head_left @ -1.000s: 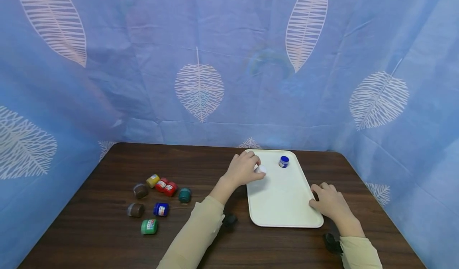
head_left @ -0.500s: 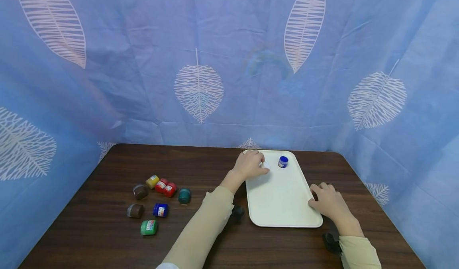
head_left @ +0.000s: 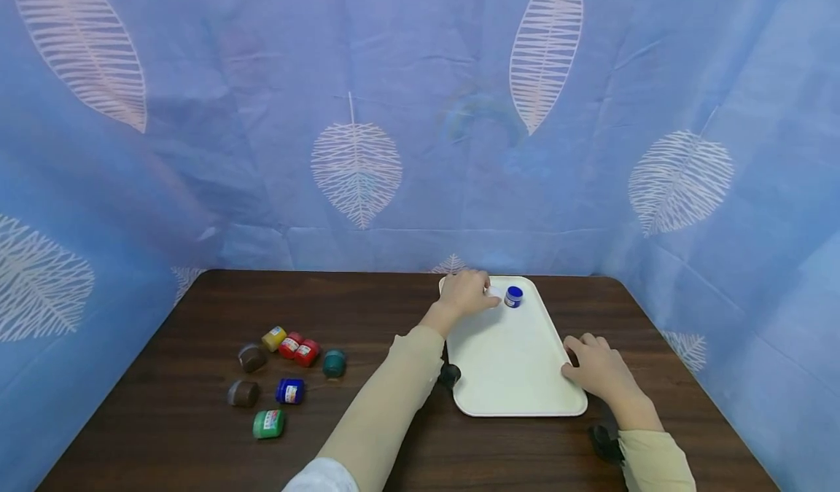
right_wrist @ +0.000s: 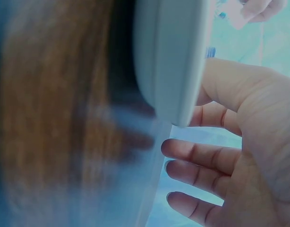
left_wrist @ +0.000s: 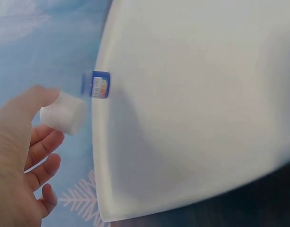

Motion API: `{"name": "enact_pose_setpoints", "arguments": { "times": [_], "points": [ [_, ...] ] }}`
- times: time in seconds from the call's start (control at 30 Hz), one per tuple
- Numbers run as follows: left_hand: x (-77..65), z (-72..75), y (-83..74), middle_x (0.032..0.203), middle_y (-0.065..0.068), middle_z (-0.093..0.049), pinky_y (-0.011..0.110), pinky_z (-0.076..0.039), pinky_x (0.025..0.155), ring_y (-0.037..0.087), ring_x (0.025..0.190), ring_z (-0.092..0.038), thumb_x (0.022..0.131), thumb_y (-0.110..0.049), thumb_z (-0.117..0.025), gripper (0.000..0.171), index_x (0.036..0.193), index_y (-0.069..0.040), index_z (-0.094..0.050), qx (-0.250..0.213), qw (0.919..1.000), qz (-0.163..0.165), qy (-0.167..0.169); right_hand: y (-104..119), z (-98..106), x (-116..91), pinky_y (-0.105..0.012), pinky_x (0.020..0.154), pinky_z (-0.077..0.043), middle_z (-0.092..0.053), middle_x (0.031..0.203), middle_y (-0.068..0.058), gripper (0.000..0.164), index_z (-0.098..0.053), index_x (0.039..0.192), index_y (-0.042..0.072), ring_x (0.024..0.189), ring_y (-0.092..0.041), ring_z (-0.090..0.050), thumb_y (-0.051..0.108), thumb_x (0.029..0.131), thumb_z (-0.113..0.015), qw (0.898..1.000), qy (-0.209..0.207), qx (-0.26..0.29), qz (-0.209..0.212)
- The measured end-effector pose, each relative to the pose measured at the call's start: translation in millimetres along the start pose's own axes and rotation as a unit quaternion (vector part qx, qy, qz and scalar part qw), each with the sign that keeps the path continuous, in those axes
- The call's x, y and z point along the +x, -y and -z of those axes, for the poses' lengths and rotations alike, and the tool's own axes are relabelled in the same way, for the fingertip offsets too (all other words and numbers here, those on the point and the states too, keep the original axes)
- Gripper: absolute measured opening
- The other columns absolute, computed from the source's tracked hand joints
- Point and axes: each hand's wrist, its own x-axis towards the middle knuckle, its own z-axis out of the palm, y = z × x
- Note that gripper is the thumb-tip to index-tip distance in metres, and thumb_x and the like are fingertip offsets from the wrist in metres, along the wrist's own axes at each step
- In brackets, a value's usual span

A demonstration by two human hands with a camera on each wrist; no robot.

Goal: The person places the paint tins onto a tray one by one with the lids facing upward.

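My left hand (head_left: pixel 464 293) pinches a small white jar (left_wrist: pixel 64 113) between thumb and fingers, over the far end of the white tray (head_left: pixel 518 375). In the head view the jar shows only partly beside the fingertips. Close to its right, a blue paint jar (head_left: pixel 514 297) stands upright on the tray; the left wrist view also shows this blue jar (left_wrist: pixel 100 85). At the tray's right rim, my right hand (head_left: pixel 602 368) holds the edge with curled thumb and index finger. In the right wrist view the tray rim (right_wrist: pixel 175 61) hides the tips of these two.
Several paint jars lie on the dark wooden table (head_left: pixel 367 295) left of the tray: yellow (head_left: pixel 274 339), red (head_left: pixel 306 353), teal (head_left: pixel 334 363), blue (head_left: pixel 289 391), green (head_left: pixel 268 424) and brown (head_left: pixel 243 393). A blue leaf-patterned cloth (head_left: pixel 420 149) hangs behind the table.
My left hand has moved away from me and to the right with the white jar, ending close beside the blue jar on the tray. My right hand stays at the tray's edge.
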Motion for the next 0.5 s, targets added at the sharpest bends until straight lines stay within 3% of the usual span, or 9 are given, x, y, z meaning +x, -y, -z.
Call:
{"name": "enact_pose_setpoints", "arguments": {
  "times": [0.13, 0.33, 0.5],
  "points": [
    [4.7, -3.1, -0.3, 0.097, -0.008, -0.068, 0.043, -0.047, 0.092, 0.012, 0.093, -0.061, 0.088, -0.055, -0.062, 0.037, 0.106, -0.023, -0.064, 0.016, 0.9997, 0.014, 0.008, 0.3, -0.8, 0.8, -0.049, 0.066, -0.040, -0.056, 0.092, -0.014, 0.021, -0.059, 0.099, 0.009, 0.081, -0.030, -0.047, 0.019, 0.082, -0.066, 1.000, -0.002, 0.003, 0.001],
    [11.8, -8.4, 0.1, 0.090, -0.007, -0.067, 0.043, -0.047, 0.092, 0.014, 0.091, -0.062, 0.087, -0.055, -0.062, 0.034, 0.093, -0.021, -0.061, 0.028, 0.9987, 0.038, 0.017, -1.5, -2.4, 0.8, -0.048, 0.065, -0.039, -0.055, 0.091, -0.014, 0.020, -0.059, 0.098, 0.009, 0.080, -0.029, -0.046, 0.018, 0.082, -0.065, 1.000, -0.005, 0.006, 0.002],
    [16.9, -14.8, -0.1, 0.092, -0.006, -0.068, 0.043, -0.047, 0.090, 0.016, 0.093, -0.064, 0.087, -0.056, -0.061, 0.035, 0.092, -0.022, -0.061, 0.033, 0.9973, 0.061, 0.025, -0.7, -0.7, 0.1, -0.048, 0.065, -0.039, -0.056, 0.093, -0.014, 0.020, -0.059, 0.099, 0.009, 0.080, -0.029, -0.046, 0.019, 0.082, -0.065, 1.000, -0.002, 0.005, 0.001]
  ]
}}
